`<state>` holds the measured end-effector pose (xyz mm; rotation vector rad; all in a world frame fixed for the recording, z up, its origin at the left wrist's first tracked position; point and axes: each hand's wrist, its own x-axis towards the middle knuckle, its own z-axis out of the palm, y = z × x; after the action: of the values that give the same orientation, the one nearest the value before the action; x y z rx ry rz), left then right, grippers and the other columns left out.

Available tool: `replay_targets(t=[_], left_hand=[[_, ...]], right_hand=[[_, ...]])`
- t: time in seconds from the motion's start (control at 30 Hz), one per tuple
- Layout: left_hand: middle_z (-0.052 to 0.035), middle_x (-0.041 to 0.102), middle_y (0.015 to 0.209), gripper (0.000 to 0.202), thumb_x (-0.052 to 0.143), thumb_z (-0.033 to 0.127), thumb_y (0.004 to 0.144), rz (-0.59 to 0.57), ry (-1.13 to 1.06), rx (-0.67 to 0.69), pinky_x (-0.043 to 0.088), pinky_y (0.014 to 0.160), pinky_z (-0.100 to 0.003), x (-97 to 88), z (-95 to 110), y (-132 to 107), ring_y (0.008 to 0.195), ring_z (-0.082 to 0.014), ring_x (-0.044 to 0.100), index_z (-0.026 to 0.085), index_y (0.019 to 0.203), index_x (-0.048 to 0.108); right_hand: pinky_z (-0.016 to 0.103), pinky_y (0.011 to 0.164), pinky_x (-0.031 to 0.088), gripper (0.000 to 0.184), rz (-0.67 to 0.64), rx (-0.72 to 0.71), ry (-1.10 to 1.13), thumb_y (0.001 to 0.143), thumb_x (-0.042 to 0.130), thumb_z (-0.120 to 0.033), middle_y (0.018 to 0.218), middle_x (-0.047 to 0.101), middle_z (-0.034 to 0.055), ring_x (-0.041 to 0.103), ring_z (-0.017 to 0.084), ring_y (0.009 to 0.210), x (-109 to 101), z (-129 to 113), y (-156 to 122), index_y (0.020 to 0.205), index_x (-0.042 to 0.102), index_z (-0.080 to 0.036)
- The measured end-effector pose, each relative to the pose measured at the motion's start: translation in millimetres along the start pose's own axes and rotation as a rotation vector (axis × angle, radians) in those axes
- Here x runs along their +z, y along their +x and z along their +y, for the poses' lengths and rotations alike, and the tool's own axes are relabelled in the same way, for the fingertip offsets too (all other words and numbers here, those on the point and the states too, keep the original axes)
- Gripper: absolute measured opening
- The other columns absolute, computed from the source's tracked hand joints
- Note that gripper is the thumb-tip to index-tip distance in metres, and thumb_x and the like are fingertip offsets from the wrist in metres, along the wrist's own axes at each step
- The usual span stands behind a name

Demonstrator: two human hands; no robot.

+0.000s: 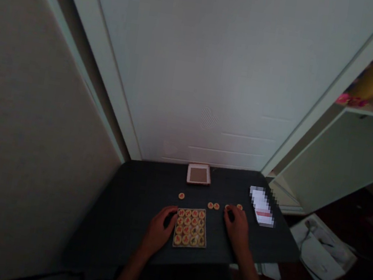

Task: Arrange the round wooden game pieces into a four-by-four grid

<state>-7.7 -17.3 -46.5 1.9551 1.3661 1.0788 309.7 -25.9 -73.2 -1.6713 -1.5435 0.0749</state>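
A square clear tray (188,247) holds rows of round xiangqi pieces (195,222) with red or dark characters. At its left edge rests my left hand (160,226), fingers curved and thumb apart, with the fingertips by the upper left corner. My right hand (237,226) is to the right of the tray, its fingertips closed on a xiangqi piece (227,207) at the tabletop. Just beyond those fingers is another loose piece (239,207). Two pieces (213,206) lie side by side between the hand and tray. A single piece (181,196) lies behind the tray's upper left corner.
The dark table (119,214) meets a white panel (197,67) at the back. A shallow box lid (198,175) lies near the back edge. A phone (261,206) with a lit, pixelated screen is at the right. A white box (322,249) sits below the table's right side.
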Motion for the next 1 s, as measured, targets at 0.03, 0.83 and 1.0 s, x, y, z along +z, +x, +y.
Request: replay_targets(t=[0.03,0.83,1.0], left_hand=[[-0.0073,0.071,0.116,0.024,0.054,0.033,0.096,0.000,0.000,0.001,0.054,0.096,-0.040,-0.3,-0.2,0.1,0.108,-0.0226,0.067,0.023,0.114,0.066],[-0.0059,0.073,0.105,0.022,0.054,0.034,0.095,0.072,0.010,0.001,0.056,0.089,-0.037,-5.1,-1.9,-1.5,0.098,-0.0223,0.069,0.022,0.106,0.069],[-0.0066,0.073,0.106,0.022,0.054,0.034,0.096,0.066,0.001,0.007,0.055,0.090,-0.038,-5.1,-1.5,-1.1,0.099,-0.0224,0.069,0.022,0.105,0.070]], right_hand=[[0.044,0.090,0.049,0.031,0.002,0.004,0.008,0.093,0.055,-0.046,0.099,0.073,0.0108,0.064,0.027,0.095,0.2,0.0,0.5,0.101,0.071,-0.021],[0.045,0.093,0.055,0.047,-0.280,0.532,1.026,0.086,0.068,-0.052,0.112,0.075,0.0096,0.071,0.028,0.100,-14.4,-82.6,-42.8,0.124,0.067,-0.025],[0.043,0.095,0.054,0.049,-0.235,0.637,1.225,0.079,0.076,-0.051,0.119,0.072,0.0102,0.070,0.029,0.108,-7.0,-83.1,-40.8,0.118,0.070,-0.023]])
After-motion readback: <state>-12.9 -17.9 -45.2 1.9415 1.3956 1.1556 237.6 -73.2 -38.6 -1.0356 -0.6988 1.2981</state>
